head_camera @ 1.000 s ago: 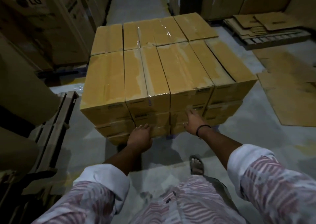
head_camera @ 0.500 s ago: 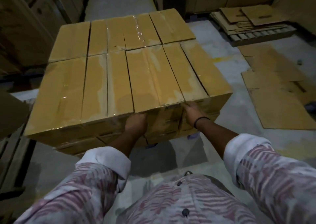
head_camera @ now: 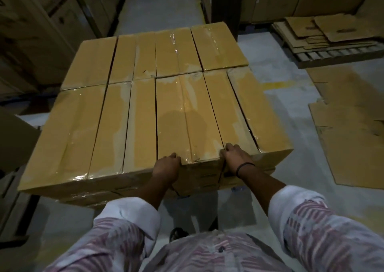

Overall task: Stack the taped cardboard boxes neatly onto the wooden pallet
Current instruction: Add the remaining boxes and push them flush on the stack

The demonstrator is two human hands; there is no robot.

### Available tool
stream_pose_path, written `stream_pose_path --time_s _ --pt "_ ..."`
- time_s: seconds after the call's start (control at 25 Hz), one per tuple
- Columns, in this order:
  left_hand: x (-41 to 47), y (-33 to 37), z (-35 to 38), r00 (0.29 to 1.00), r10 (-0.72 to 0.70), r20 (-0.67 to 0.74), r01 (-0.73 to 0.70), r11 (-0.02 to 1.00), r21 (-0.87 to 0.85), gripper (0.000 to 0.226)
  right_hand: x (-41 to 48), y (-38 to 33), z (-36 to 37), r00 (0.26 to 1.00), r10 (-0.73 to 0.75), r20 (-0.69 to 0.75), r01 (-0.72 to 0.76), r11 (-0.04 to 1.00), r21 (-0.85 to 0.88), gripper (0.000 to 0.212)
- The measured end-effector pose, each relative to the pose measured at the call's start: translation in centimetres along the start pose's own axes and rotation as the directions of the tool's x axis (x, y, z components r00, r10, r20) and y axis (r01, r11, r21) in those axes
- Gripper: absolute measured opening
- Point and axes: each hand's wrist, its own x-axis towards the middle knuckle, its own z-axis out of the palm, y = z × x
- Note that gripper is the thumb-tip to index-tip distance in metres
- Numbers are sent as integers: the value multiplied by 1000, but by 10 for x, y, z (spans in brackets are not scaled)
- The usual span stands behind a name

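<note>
- Left hand [head_camera: 166,167] gripped the near-left top corner of one taped cardboard box [head_camera: 187,122], fingers curled over the top edge, palm on the end face.
- Right hand [head_camera: 235,159] gripped the near-right corner of the same box, fingertips hooked into the gap beside the neighbouring box [head_camera: 239,115]. Black wristband [head_camera: 246,167] on that wrist.
- Both hands were closed on the box; neither was under it.
- The box lay in the top layer of the stack [head_camera: 83,126], near row, flush with the boxes on both sides, long axis pointing away from the person.
- At least one lower layer showed below the near edge. The wooden pallet under the stack was hidden.
- Handling, judged: the box looked long, stiff and squared, with no sagging, so probably moderately heavy. A two-hand hold at one end would make it lever hard.
- Glossy tape film covered the top and edges, so it was likely slick under fingertips. A better hold would be the bottom corners, or one hand at each end.
- The tight fit against its neighbours left little finger room. It probably needed sliding out towards the person before lifting.
- Outward: concrete floor [head_camera: 280,209], flattened cardboard sheets [head_camera: 353,130] on the right, a spare pallet [head_camera: 332,60] carrying flat cardboard at far right, large cartons [head_camera: 41,32] on the left.
</note>
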Motion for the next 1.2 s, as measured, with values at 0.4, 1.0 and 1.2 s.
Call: stream_pose_path --time_s 0.4,1.0,1.2 --pt "41 -25 -15 999 32 30 -29 995 -91 17 21 8 -10 994 -106 -37 101 988 -118 32" --pt "34 -27 -13 996 82 -30 -85 991 -103 24 23 -2 -18 996 -87 -31 84 992 -93 37" --pt "38 -28 -11 997 80 2 -79 988 -132 25 27 -2 -16 998 -42 -57 37 997 -74 34"
